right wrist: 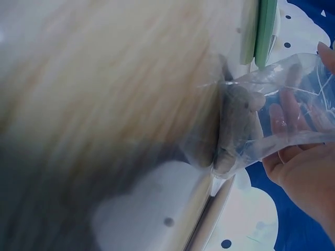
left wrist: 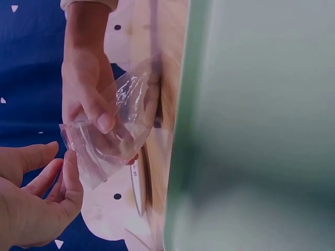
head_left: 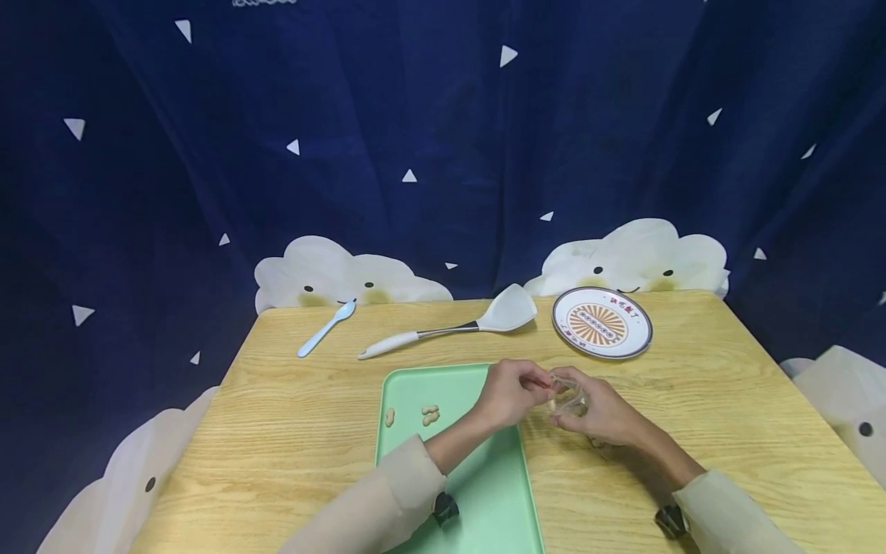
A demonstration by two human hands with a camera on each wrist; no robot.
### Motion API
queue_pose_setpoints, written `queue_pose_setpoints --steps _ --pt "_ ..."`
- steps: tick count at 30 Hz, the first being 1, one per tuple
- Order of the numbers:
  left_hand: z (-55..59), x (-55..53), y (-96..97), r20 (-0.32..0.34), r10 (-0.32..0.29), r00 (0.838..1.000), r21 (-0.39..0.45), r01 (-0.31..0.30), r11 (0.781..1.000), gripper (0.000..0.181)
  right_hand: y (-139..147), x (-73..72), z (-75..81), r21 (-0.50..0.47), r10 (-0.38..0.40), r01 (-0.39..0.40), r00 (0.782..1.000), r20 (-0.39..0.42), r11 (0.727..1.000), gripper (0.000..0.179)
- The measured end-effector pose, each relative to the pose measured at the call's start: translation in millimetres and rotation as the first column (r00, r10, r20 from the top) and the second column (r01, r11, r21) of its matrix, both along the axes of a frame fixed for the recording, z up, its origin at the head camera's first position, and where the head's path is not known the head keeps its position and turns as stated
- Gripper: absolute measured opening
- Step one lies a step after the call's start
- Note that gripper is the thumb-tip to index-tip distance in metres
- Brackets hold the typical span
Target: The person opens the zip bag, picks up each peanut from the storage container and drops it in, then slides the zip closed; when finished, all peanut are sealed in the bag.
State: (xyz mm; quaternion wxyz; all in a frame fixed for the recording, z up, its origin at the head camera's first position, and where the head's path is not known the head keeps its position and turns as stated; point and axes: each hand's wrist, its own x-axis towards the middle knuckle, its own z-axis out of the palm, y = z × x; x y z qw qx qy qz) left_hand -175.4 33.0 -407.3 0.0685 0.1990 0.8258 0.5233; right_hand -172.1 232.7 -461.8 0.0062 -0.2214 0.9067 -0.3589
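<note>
A clear zip-top bag (left wrist: pixel 131 110) hangs in my right hand (head_left: pixel 601 409), whose thumb and fingers grip it below its mouth. Peanut-like shapes (right wrist: pixel 233 125) show at the bag's lower end in the right wrist view; whether all lie inside I cannot tell. My left hand (left wrist: pixel 39 201) is at the zip edge, its fingers loosely bent and a gap visible between thumb and fingertips. One fingertip seems to touch the bag's edge. Beneath the left forearm lies a green tray (head_left: pixel 494 492) bearing several peanuts (head_left: pixel 430 415).
A white spatula (head_left: pixel 508 309) lies behind the tray, with a light blue spoon (head_left: pixel 328 329) to its left. The patterned plate (head_left: pixel 602 323) stands at the back right of the wooden table (head_left: pixel 277 462). A dark blue curtain (head_left: pixel 388 100) hangs behind.
</note>
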Motion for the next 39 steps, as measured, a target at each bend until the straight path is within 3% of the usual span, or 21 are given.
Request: queue_pose_setpoints --steps 6,17,25,31,39 --pt "2.7 -2.4 -16.2 0.016 0.006 1.0 0.006 -0.007 1.0 0.01 -0.6 -0.8 0.7 -0.012 0.0 0.001 1.0 0.02 1.0 0.063" --pt "-1.4 -6.2 -67.2 -0.022 0.058 0.998 -0.036 -0.059 0.998 0.011 -0.5 -1.9 3.6 0.003 -0.01 0.01 1.0 0.03 1.0 0.065" --pt "-13.6 -8.7 -104.3 -0.04 0.097 0.994 -0.095 -0.101 0.99 0.011 -0.6 -1.7 3.4 -0.003 -0.006 0.006 1.0 0.03 1.0 0.065" --pt "-26.3 -9.7 -129.9 0.004 0.143 0.99 -0.129 -0.141 0.982 0.014 0.2 -0.6 4.3 0.004 -0.015 0.015 1.0 0.025 1.0 0.066" --pt "-38.2 -10.2 -147.2 -0.026 0.201 0.979 -0.196 -0.202 0.959 0.008 0.6 0.0 4.3 -0.006 -0.022 0.022 1.0 0.022 1.0 0.066"
